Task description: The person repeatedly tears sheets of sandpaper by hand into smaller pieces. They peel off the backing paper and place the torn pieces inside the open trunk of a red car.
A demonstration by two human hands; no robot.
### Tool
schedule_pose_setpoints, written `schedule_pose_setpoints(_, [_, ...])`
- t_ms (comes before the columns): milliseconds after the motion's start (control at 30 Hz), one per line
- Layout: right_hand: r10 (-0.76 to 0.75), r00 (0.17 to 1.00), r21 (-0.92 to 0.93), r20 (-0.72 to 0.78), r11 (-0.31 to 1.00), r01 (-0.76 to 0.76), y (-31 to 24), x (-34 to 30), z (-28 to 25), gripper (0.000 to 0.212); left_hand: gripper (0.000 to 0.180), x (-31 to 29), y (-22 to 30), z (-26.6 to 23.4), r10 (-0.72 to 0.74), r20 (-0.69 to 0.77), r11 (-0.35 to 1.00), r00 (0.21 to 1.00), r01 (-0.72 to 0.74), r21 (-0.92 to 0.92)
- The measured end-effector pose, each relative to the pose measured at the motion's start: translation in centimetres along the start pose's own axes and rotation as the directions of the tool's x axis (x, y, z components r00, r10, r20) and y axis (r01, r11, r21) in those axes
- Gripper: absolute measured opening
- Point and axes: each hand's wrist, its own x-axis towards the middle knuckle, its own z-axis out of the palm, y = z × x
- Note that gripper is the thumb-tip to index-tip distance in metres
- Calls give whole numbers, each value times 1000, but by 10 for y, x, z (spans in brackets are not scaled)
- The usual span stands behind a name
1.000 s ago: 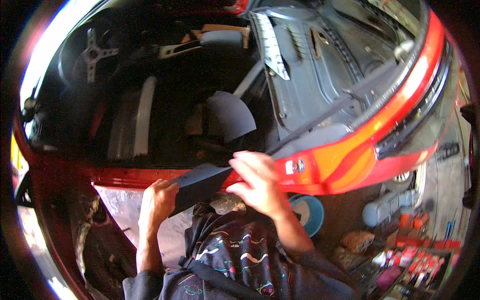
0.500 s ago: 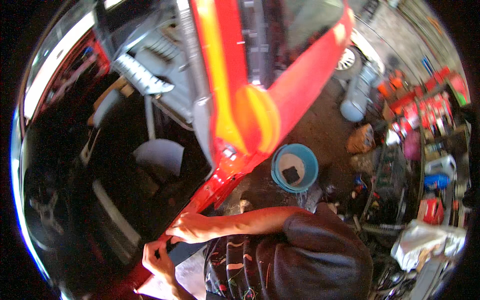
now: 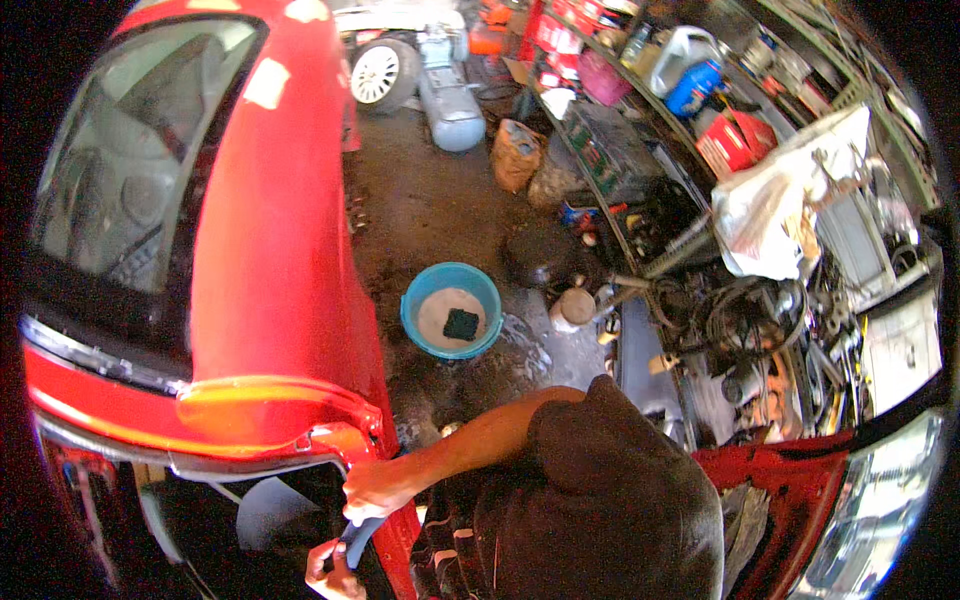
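Spanning the two hands, a dark sheet [image 3: 362, 540] is held in a narrow, bent form at the near left of the scene, beside the red sill [image 3: 398, 550] of a car [image 3: 270, 200]. Its far end is clamped in the right hand [image 3: 375, 490]; its near end is gripped by the curled fingers of the left hand [image 3: 333, 573], the hands being set slightly apart. At the far left, a window [image 3: 140, 150] is framed by red bodywork. Near the middle of the floor, a blue bucket [image 3: 452, 274] is seen with pale contents and a dark block [image 3: 460, 324]. Farther off, a grey tank [image 3: 455, 118] is placed beside a wheel [image 3: 384, 76]. At the right, a white bag [image 3: 760, 225] is surrounded by clutter.
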Motion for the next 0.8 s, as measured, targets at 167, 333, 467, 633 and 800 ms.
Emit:
schedule_pose_setpoints(167, [-4,1000,-115,-15,993,3,18,-26,-2,30,12,7,-7,-6,57,4,998,998,-57,-33])
schedule_pose_setpoints(333, [-40,993,-112,-110,993,27,23,-44,-6,30,11,11,-8,8,35,-5,996,999,-36,-82])
schedule_pose_setpoints(467, [12,997,-5,77,1000,-12,16,-53,-18,33,10,11,-4,15,23,-18,984,1000,-26,-176])
schedule_pose_setpoints(633, [84,989,61,121,994,-92,2,-47,-23,28,2,-10,-16,-14,-111,-78,994,991,112,10])
schedule_pose_setpoints(800, [196,890,-39,412,979,-198,1,-17,-15,30,13,-42,-25,-30,-321,-296,941,900,338,6])
